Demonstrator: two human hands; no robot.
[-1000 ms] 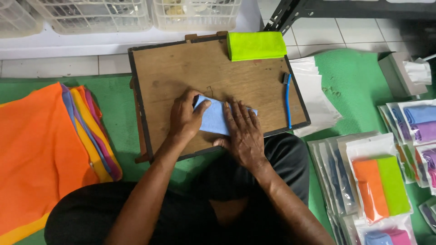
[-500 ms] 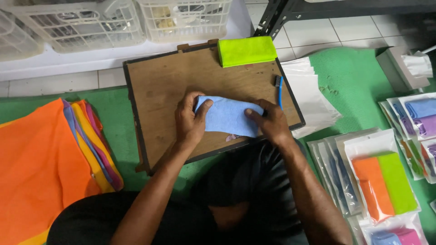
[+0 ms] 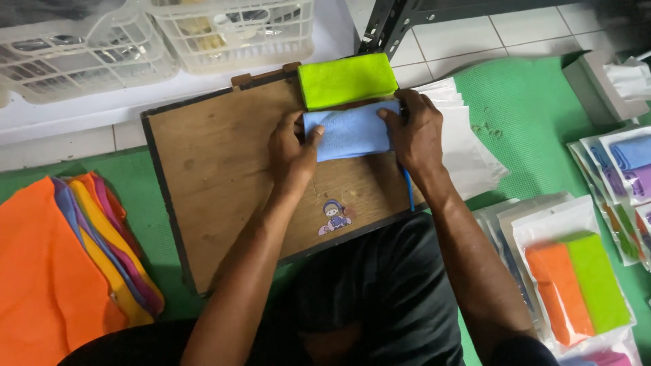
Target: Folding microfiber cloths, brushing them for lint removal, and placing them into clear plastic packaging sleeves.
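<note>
— Both hands had carried the folded blue cloth [image 3: 352, 130] up the wooden board [image 3: 224, 183] until it touched the green folded cloth [image 3: 347, 80]?

— Yes. The left hand [image 3: 293, 146] gripped its left end, the right hand [image 3: 415, 132] its right end.

— And the packages?

— Clear pouches lay right of the person; the nearest pouch [image 3: 576, 278] held orange and green cloths. A small cartoon sticker [image 3: 334, 217] marked the board.

blue cloth [image 3: 352, 130] folded narrower, both hands moved it against green cloth [image 3: 347, 80]
</note>
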